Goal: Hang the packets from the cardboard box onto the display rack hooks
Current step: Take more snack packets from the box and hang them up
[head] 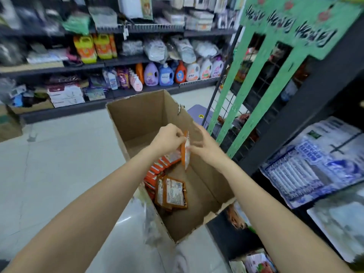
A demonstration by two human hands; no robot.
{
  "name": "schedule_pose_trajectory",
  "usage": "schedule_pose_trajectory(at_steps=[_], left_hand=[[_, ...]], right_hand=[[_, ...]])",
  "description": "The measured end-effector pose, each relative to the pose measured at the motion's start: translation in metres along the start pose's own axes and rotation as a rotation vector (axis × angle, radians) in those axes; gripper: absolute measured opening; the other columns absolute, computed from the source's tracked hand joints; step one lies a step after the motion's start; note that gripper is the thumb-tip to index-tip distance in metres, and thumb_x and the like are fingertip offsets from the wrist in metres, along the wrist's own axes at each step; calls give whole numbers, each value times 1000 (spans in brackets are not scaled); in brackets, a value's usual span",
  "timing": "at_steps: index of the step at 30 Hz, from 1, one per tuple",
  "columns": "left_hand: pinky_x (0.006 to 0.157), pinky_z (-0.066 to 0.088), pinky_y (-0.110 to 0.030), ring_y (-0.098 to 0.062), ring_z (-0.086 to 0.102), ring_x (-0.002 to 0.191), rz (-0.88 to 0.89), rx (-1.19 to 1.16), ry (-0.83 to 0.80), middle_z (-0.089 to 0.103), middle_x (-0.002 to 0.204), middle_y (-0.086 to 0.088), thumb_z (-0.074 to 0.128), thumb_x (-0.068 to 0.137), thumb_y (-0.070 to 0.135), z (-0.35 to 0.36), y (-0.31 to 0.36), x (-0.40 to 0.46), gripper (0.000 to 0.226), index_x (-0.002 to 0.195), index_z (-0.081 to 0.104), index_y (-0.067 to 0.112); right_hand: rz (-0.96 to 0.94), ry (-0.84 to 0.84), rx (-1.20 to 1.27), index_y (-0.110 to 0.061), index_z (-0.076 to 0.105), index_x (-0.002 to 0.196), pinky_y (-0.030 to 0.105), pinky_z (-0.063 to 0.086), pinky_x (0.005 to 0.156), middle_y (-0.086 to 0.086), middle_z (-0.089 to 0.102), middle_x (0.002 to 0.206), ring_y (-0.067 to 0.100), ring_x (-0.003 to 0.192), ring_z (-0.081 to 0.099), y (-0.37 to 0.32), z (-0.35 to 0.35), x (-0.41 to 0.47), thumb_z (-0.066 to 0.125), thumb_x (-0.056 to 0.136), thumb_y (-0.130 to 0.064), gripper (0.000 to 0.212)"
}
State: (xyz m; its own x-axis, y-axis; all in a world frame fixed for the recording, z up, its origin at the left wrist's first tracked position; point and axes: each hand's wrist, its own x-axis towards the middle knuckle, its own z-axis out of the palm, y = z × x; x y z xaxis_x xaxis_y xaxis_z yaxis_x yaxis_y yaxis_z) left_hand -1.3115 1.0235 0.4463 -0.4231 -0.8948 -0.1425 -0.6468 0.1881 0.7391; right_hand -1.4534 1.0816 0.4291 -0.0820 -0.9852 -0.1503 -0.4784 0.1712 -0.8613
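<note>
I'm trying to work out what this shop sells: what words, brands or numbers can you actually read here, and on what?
Nothing reads cleanly; the picture is blurred.
Green hanging sign: dark repeated lettering, not legible.
Detergent bottles: labels too blurred.
Packets in the cardboard box: fine print panel, too small.
Packet pinched by the left hand and right hand: seen edge-on, no text.
Blue-and-white packs: print blurred.

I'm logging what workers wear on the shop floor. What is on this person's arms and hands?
Nothing shows on them: both forearms are bare up to the frame edge, with no sleeve in view. The left hand and right hand wear no gloves, and no watch, ring or bracelet is visible.
</note>
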Motion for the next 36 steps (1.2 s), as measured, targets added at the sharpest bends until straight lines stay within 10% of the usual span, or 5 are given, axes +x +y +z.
schedule_pose_trajectory(at_steps=[5,12,19,24,36], left_hand=[[62,60,-28,-17,68,59,23,-356,37,69,73,-13,58,90,8,-13,56,-34,19,77,68,0],[76,57,-39,-27,69,75,376,-161,-81,72,84,-16,54,93,27,16,147,-80,31,84,69,1],[83,37,-18,-16,52,107,754,-215,-130,53,118,-3,60,91,29,88,271,-140,45,131,47,14],[70,40,-27,-22,56,77,817,-343,-201,59,80,-8,61,90,16,158,363,-178,13,91,62,4],[75,45,-33,-20,57,81,652,-500,-92,64,85,-8,56,92,19,262,497,-206,21,72,55,16]], right_hand=[[-115,-56,-166,-28,9,152,23,25,108,-12,20,152,3,136,23,-33,-17,-71,72,83,-21,93],[-98,699,-218,-18,64,122,10,44,78,-2,69,109,7,96,61,-57,-75,-174,48,97,-10,30],[-40,1125,233,-12,68,107,21,53,57,0,69,87,12,65,63,-43,-177,-303,63,90,-22,21],[-48,1307,323,-25,68,85,32,53,63,2,70,87,16,70,64,-22,-238,-379,66,87,-26,3],[-103,1354,176,-21,64,77,19,52,63,2,69,92,16,84,65,18,-379,-444,62,90,-18,14]])
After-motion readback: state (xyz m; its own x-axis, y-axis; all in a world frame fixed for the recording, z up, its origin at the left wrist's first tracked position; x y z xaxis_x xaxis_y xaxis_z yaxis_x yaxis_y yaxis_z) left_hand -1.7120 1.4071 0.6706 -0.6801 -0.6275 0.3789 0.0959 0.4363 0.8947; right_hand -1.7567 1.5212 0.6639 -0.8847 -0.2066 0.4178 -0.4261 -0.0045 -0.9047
